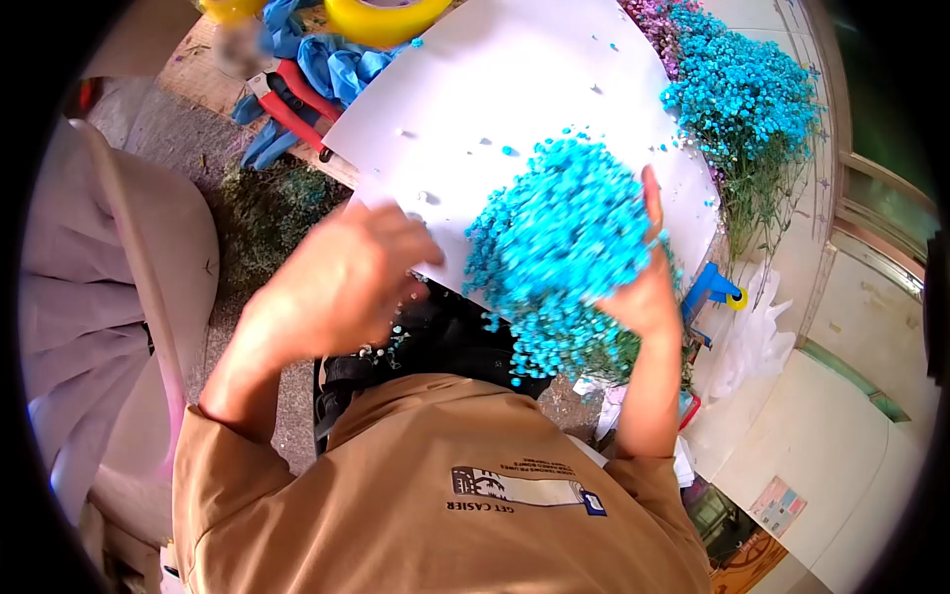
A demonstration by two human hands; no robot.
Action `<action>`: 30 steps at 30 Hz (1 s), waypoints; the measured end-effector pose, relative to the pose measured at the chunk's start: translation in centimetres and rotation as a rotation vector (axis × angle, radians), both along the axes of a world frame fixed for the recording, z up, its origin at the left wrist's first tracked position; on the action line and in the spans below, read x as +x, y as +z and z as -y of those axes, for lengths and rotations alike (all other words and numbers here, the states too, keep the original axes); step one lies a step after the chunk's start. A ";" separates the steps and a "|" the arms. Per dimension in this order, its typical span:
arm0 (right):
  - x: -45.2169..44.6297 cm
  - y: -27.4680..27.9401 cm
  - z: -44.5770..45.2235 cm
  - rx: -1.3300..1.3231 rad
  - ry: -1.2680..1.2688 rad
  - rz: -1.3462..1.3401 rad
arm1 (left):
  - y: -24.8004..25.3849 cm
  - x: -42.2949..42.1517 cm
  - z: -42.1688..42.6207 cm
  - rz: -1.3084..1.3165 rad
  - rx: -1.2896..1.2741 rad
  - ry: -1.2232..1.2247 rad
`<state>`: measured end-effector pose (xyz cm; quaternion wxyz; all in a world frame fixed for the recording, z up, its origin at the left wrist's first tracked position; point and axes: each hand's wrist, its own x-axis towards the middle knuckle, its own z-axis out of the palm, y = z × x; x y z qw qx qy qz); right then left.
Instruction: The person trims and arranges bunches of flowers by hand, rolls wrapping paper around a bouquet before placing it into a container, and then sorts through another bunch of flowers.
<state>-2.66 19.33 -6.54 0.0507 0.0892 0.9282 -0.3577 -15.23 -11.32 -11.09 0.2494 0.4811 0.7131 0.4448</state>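
A bunch of bright blue baby's breath (564, 223) leans over the near edge of a white paper sheet (495, 59), slightly smeared by motion. My right hand (643, 292) grips it from the right side, with one finger stretched up along the blooms; the rest of that grip is partly hidden. To the left of the bunch and apart from it, my left hand (346, 282) is blurred, its fingers bent. Whether it pinches anything is unclear. A few small pale blossoms (381, 348) show just below it, above my lap.
Red-handled pruning shears (295, 107) and blue gloves (336, 64) lie at the upper left, by a yellow tape roll (386, 18). More blue baby's breath (742, 94) lies at the upper right. A grey fabric chair (129, 297) stands left.
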 end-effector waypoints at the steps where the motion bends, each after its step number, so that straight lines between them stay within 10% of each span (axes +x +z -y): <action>1: -0.8 0.4 -1.4 -0.041 -0.001 0.067 | -0.1 1.0 -0.1 0.180 0.005 -0.134; 7: -5.1 0.0 -8.5 -0.153 -0.030 0.495 | -2.9 7.2 -5.9 0.432 0.143 -0.125; 12: -2.5 -0.3 -4.8 -0.036 0.060 0.339 | -4.7 8.1 -8.8 -0.053 0.197 0.127; 20: 0.3 1.9 0.7 0.029 0.328 0.198 | -4.3 8.8 -10.2 -0.015 0.281 0.285; 30: 1.4 -1.9 -0.8 0.276 0.129 0.008 | -2.5 5.9 -4.1 -0.430 -0.087 0.093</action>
